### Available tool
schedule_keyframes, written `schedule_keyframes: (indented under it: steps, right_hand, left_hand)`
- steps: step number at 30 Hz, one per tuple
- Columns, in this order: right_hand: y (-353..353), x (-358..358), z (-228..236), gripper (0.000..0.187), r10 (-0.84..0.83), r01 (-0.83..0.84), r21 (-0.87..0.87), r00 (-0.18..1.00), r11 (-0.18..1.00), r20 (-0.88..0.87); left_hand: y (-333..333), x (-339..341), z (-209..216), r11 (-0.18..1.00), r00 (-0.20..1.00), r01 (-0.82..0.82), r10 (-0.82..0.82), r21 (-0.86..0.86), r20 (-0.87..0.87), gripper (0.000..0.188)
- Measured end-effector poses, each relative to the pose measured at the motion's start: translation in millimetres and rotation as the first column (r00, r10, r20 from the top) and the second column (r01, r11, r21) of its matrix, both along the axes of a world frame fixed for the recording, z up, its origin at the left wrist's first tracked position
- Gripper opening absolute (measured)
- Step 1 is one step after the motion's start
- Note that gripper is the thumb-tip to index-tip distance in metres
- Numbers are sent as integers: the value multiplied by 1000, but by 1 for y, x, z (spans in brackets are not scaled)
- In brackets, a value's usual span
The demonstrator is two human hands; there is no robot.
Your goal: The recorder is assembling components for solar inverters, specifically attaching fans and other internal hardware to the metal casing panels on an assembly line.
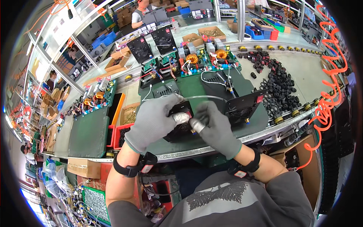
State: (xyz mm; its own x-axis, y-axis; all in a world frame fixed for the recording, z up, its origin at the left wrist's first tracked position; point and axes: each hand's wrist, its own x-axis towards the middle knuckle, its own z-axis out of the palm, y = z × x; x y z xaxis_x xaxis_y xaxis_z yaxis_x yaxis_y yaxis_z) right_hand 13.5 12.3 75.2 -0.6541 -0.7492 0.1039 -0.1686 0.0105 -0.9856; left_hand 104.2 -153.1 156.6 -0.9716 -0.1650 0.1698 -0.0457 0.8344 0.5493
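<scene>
Right at centre of frame: black panel (181,130), tilted up, gripped near upper edge, much of face covered now; small brass-coloured fitting (194,132) just peeking out at lower right, finer detail hidden.

Workbench (308,73): green mats (87,134), red bins (116,137), heaped black fittings (280,90).

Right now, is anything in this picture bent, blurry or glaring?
In the head view, the bench's front edge bows and the corners go black; also in the head view, the right hand looks slightly smeared; upper left in the head view, bright panels look washed out.
</scene>
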Motion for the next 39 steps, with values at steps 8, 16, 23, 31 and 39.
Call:
schedule_keyframes:
  steps: [8,16,23,31,39]
  right_hand:
    - [-17,-30,0,61,49,-82,-66,917,994,-395]
    - [-33,-39,-16,42,-72,-152,-364,842,919,-535]
    - [20,-33,37,42,337,-174,312,718,934,-609]
    - [194,-205,52,33,-237,296,204,934,933,-267]
    - [91,-403,-91,48,-118,573,660,791,486,-600]
  left_hand:
    - [-8,0,1,992,984,101,-112,-81,-136,42]
    - [19,-4,-29,936,908,-227,103,-269,-407,26]
    - [-6,6,-22,895,931,-141,-25,-423,-363,31]
    - [38,18,-2,999,944,48,-53,-23,-327,52]
    - [171,-136,-116,724,785,556,-618,408,27,37]
